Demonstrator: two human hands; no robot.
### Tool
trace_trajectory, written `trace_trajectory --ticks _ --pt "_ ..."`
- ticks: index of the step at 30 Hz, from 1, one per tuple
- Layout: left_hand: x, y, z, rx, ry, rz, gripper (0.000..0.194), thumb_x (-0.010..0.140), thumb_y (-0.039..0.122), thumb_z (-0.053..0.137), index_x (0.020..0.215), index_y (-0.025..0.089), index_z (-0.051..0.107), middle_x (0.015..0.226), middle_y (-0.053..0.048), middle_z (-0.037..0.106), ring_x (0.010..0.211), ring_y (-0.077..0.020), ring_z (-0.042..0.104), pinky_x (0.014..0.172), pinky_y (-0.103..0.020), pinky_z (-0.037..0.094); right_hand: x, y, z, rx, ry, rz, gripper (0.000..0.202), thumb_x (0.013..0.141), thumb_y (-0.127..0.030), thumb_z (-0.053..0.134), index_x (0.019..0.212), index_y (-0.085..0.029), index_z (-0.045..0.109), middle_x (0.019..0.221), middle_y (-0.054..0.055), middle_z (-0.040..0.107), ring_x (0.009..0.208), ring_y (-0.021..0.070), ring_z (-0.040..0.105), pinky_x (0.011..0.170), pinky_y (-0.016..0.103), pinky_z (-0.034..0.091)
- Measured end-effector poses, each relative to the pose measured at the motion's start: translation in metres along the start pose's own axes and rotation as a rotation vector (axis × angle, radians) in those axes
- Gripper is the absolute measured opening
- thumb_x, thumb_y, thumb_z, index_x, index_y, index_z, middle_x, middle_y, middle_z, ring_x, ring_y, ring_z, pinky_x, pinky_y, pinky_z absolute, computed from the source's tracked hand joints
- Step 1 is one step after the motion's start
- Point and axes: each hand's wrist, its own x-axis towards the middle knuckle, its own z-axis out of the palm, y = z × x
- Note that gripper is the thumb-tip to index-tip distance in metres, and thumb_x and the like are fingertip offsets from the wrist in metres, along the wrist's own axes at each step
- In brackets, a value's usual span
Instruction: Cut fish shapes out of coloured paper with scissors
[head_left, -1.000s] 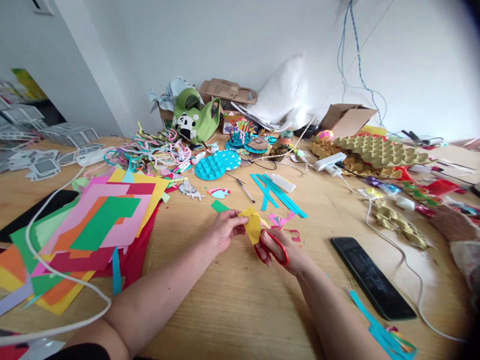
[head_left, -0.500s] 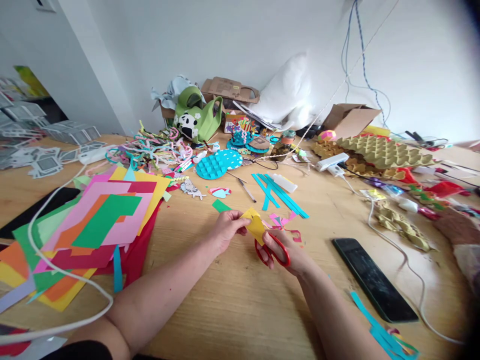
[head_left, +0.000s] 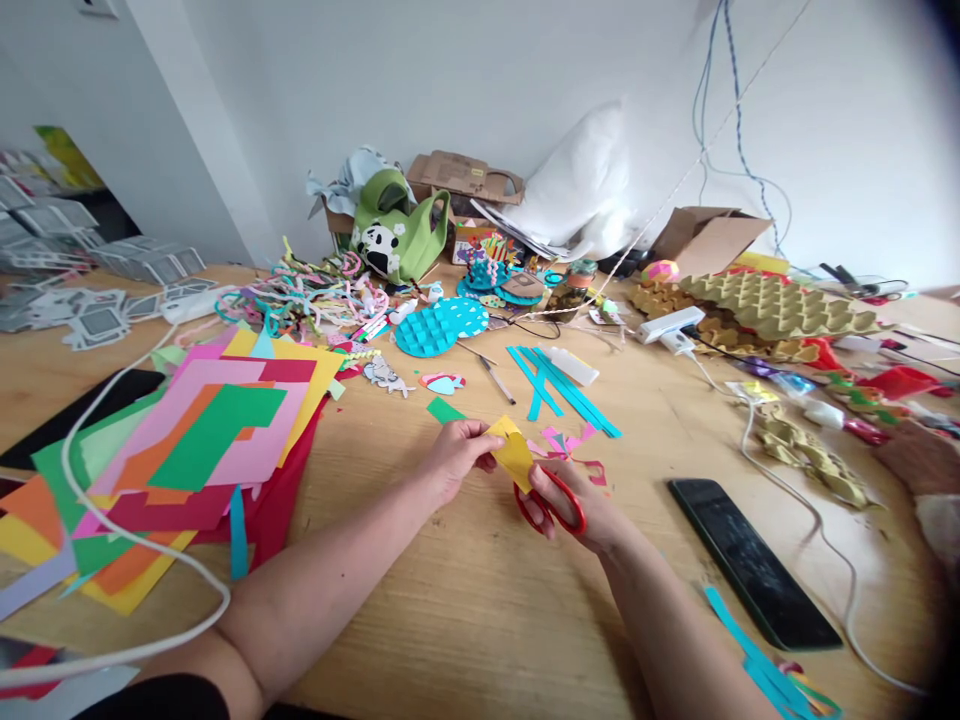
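Observation:
My left hand [head_left: 459,458] pinches the left edge of a small piece of yellow paper [head_left: 513,458] above the wooden table. Fingers of my right hand [head_left: 574,510] pass through the red handles of a pair of scissors [head_left: 576,512]. The blades are mostly hidden by the paper, so how far they are apart does not show. Just beyond the hands lie a green paper scrap [head_left: 445,410], pink paper offcuts [head_left: 561,440] and several long blue paper strips [head_left: 564,388].
Coloured paper sheets [head_left: 217,430] are heaped on the left, with a white cable [head_left: 67,490] across them. A black phone [head_left: 754,560] lies right of my arm. Egg cartons [head_left: 780,305] and another person's hand [head_left: 911,455] are at the far right. A pen [head_left: 496,380] lies ahead.
The view has shifted slightly, so everything sits a little further right. Both hands keep their hold on the yellow paper and the scissors, with hardly any movement.

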Motion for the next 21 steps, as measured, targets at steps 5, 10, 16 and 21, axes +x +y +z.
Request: trace_trajectory --ticks 5,10,16,21 --pt "-0.0003 -0.0009 0.0001 0.016 -0.014 0.008 0.026 0.055 0.033 0.079 0.058 0.015 0.061 0.062 -0.002 0.059 0.054 -0.0095 0.05 0.055 -0.026 0.04 0.0005 0.0005 0.0001 0.009 -0.026 -0.008 0.064 0.08 -0.082 0.049 0.069 -0.019 0.052 0.054 0.0 0.055 0.04 0.0098 0.046 0.043 0.025 0.035" --pt "-0.0011 -0.0017 0.0005 0.055 -0.032 0.017 0.024 0.057 0.033 0.077 0.06 0.015 0.062 0.062 -0.002 0.058 0.055 -0.0105 0.051 0.056 -0.026 0.04 0.0017 0.0033 -0.0012 0.03 -0.071 -0.049 0.064 0.079 -0.082 0.049 0.071 -0.019 0.053 0.058 0.001 0.056 0.044 0.0116 0.05 0.045 0.025 0.036" --pt "0.0007 -0.0045 0.0 0.085 -0.023 0.025 0.025 0.058 0.034 0.077 0.058 0.016 0.059 0.058 0.0 0.055 0.052 -0.0102 0.049 0.054 -0.026 0.039 0.0017 0.0037 -0.0007 0.032 -0.044 -0.029 0.063 0.079 -0.082 0.049 0.071 -0.02 0.053 0.056 0.0 0.055 0.044 0.0118 0.048 0.045 0.026 0.037" --pt "0.0003 -0.0056 0.0001 0.095 -0.026 0.03 0.025 0.059 0.034 0.076 0.058 0.016 0.058 0.058 0.0 0.055 0.052 -0.0105 0.049 0.055 -0.026 0.039 0.0025 0.005 -0.0005 0.031 -0.039 -0.046 0.064 0.079 -0.082 0.049 0.07 -0.019 0.053 0.055 0.0 0.056 0.043 0.0117 0.048 0.044 0.026 0.037"
